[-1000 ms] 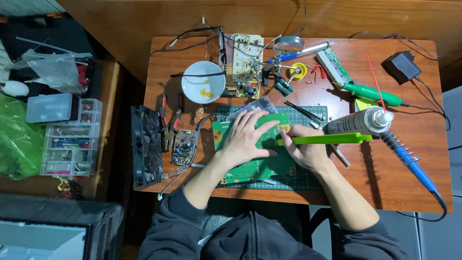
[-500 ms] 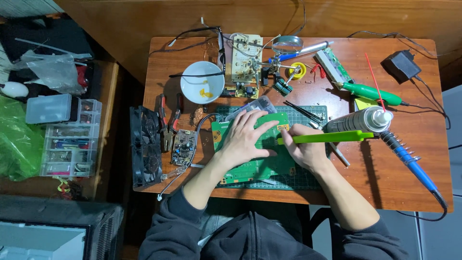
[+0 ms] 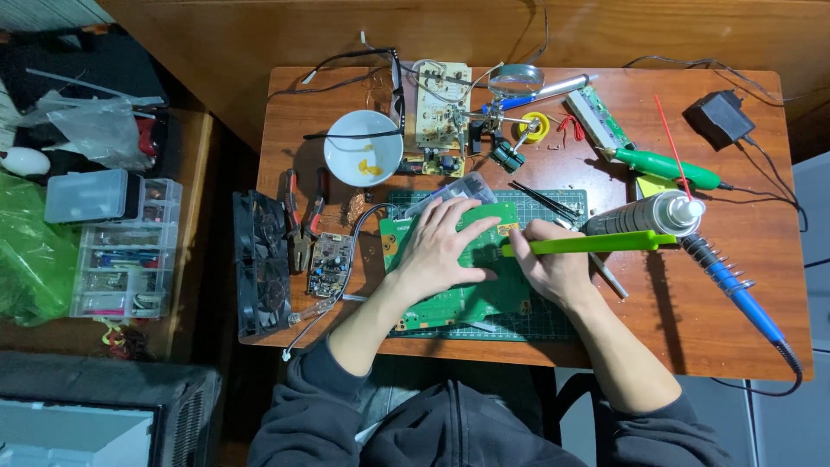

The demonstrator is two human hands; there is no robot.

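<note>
Green circuit board lies on the cutting mat at frame centre, near the table's lower edge. Left hand pressed flat on the board, fingers spread, gripping nothing. Right hand clenched around a green-handled tool, its tip on the board. Free tabletop only at lower right; the rest is crowded. White bowl, upper centre-left, holds small yellow bits. Spray can lies just right of the hands. Clear drawer boxes at frame left hold small parts.
</note>
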